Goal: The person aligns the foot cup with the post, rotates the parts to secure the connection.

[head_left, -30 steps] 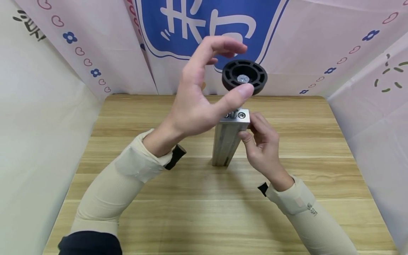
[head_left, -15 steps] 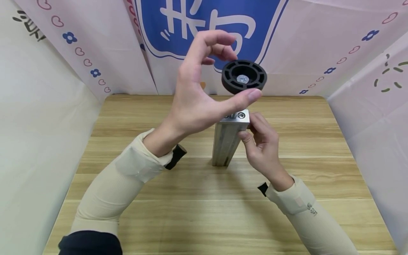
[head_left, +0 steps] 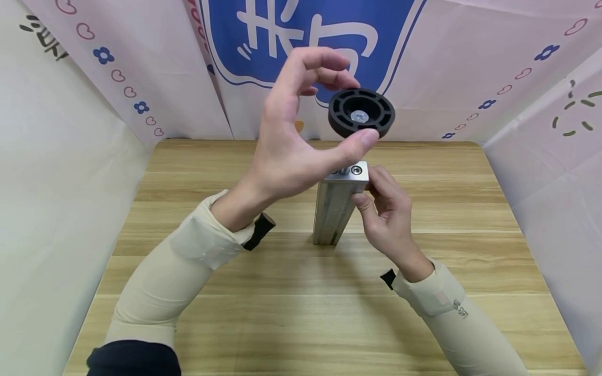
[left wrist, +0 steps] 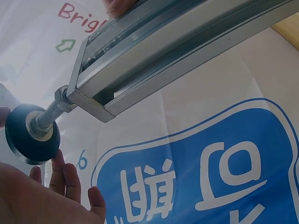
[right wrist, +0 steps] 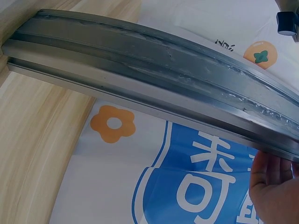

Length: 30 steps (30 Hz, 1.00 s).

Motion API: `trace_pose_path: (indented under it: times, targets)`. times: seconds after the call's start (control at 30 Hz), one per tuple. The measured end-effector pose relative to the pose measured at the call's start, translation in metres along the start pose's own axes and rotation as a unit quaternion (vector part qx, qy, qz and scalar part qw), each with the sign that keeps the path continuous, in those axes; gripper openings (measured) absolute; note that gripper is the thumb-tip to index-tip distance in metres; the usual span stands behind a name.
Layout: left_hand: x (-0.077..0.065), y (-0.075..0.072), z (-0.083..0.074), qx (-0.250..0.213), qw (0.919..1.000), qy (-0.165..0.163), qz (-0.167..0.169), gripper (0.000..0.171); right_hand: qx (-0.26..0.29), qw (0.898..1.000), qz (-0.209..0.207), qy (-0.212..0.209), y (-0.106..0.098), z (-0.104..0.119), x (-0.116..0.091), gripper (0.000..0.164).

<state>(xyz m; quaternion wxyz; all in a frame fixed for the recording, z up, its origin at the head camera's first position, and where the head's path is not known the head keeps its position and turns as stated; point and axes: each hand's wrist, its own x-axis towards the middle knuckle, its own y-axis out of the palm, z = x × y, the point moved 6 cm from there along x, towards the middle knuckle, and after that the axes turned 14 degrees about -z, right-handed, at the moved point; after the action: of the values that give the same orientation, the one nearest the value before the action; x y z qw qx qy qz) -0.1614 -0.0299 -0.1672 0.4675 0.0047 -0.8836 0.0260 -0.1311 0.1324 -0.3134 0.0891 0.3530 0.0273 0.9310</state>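
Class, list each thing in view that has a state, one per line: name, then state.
Metal bar: upright on the table
Black foot: ribbed side up, above the bar
Threaded rod: partly exposed between foot and bar
Nut: on the rod, by the bar
Left hand: pinching the foot's rim
Right hand: holding the bar's upper end

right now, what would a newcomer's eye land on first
Probably the black disc, which tops the upright metal post on a threaded rod, with the left hand at its rim. Next, the post itself, which the right hand grips near its top. Behind them, a big blue sign with white characters stands out.
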Motion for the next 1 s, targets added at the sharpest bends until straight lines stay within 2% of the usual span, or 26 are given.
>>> trace_pose_path:
  times: [0.17, 0.53, 0.67, 1.0]
  targets:
    - [0.0004, 0.001, -0.0002, -0.039, 0.9992, -0.01, 0.005, 0.06, -0.001, 1.0, 0.0, -0.001, 0.0004, 0.0002, 0.0004, 0.065]
    - [-0.002, 0.0045, -0.0015, -0.054, 0.9981, -0.022, 0.022, 0.052, 0.005, 1.0, -0.001, 0.003, 0.0004, -0.0003, 0.0001, 0.065]
    - [-0.0029, 0.0035, -0.0021, -0.039, 0.999, -0.015, 0.018, 0.055, 0.007, 1.0, 0.0, 0.002, 0.0005, -0.0007, -0.0004, 0.064]
    - [-0.0008, -0.001, -0.0025, 0.04, 0.9991, -0.007, -0.014, 0.069, -0.001, 1.0, 0.001, 0.002, 0.0002, 0.0003, -0.0002, 0.064]
